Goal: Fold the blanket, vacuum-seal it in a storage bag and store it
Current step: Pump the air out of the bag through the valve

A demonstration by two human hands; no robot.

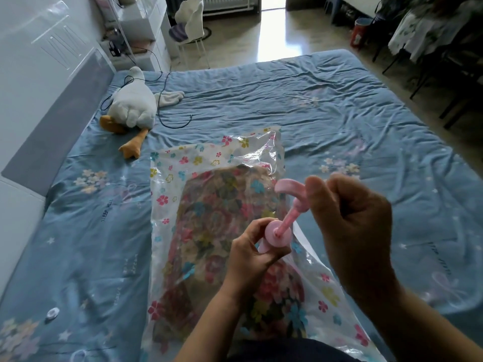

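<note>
The left hand [251, 252] grips the round body of a pink pump [278, 235], fingers curled round it from below, holding it over the near half of the bag [167, 194]. A thin pink rod rises from the pump to a curved handle [288, 186], and the right hand [352, 218] holds the handle's right end, fingers curled in and thumb up beside it. Under both hands the clear, flower-printed bag lies flat on the blue bed sheet [339, 113], with the folded flowery blanket [217, 220] inside, filling its middle and leaving a plain margin along the left and far edges; the far right corner of the bag stands up crumpled. Off to the near left a small white round cap [51, 313] sits on the sheet. Farther up the bed a white toy goose [133, 105] lies by the grey headboard [57, 113], with a black cable [167, 108] looping beside it. Beyond the bed stand a white chair [190, 22] and a red bucket [360, 32].
</note>
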